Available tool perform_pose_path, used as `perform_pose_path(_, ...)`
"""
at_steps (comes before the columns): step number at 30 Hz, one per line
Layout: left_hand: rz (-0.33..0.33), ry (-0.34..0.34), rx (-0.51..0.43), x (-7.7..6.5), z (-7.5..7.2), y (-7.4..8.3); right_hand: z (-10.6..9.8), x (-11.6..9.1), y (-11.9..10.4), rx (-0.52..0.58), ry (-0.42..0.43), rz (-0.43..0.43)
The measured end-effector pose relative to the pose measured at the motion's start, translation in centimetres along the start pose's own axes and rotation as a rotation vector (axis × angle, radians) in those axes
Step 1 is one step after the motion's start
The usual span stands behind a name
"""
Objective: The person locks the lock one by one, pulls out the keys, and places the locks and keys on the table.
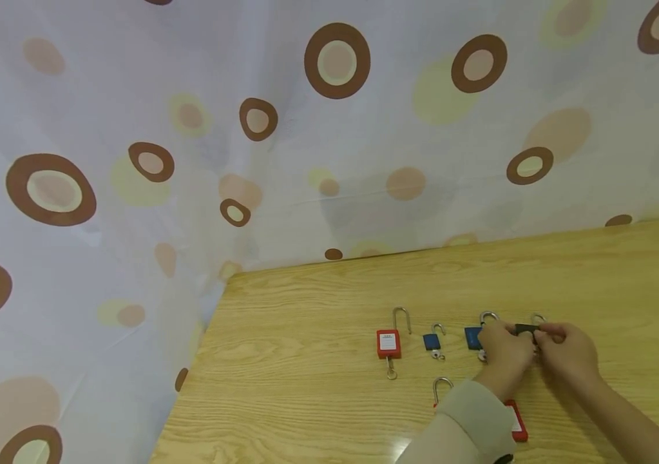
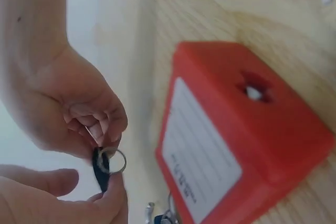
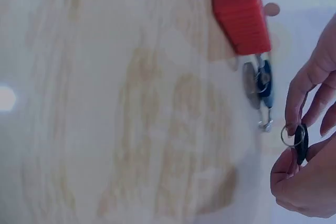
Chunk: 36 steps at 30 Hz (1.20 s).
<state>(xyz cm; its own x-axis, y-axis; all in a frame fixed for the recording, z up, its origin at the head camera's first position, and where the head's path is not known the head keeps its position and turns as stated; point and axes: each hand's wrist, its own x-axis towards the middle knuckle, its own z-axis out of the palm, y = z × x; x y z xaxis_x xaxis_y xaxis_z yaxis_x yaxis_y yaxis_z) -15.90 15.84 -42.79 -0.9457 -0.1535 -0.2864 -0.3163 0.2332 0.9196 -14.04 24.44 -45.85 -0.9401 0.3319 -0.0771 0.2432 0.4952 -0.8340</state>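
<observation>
Both hands, left hand and right hand, pinch a black key on its ring; red padlocks and a blue padlock lie around on the table.

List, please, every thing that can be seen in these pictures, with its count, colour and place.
red padlock: 2, red with white label, one at the left of the row with open shackle, one nearer, partly under the left sleeve
blue padlock: 2, blue, middle of the row; the second is partly behind the left hand
key: 1, black head with silver ring, pinched between both hands
table: 1, light wood
curtain: 1, white with brown and yellow circles, behind the table
left hand: 1, grip on the key
right hand: 1, grip on the key
</observation>
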Motion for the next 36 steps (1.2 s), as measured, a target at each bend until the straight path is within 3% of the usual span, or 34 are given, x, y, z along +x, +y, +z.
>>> perform_pose_path(4,-0.001,-0.027,-0.231,-0.2,-1.7,0.0,-0.2,-1.0,-1.0,0.127,-0.016,-0.019)
perform_pose_path(6,-0.027,-0.077,-0.332,-0.2,-2.8,0.1,-0.3,-1.6,-1.6,0.181,-0.034,-0.044)
perform_pose_path(9,-0.070,-0.183,-0.409,-0.5,-4.7,0.1,-0.3,-2.9,-2.6,0.232,-0.072,-0.100)
perform_pose_path(14,-0.089,-0.284,-0.390,-1.4,-7.4,-0.2,0.5,-5.2,-4.0,0.228,-0.056,-0.194)
perform_pose_path(25,-0.098,-0.379,-0.393,-2.8,-11.9,-1.5,2.9,-8.6,-5.9,0.200,0.007,-0.221)
perform_pose_path(29,-0.085,-0.355,-0.368,-3.6,-12.4,-2.2,3.6,-9.4,-5.7,0.200,-0.024,-0.176)
perform_pose_path(36,-0.102,-0.300,-0.364,-4.4,-12.4,-3.5,4.6,-10.1,-4.7,0.200,-0.104,-0.022)
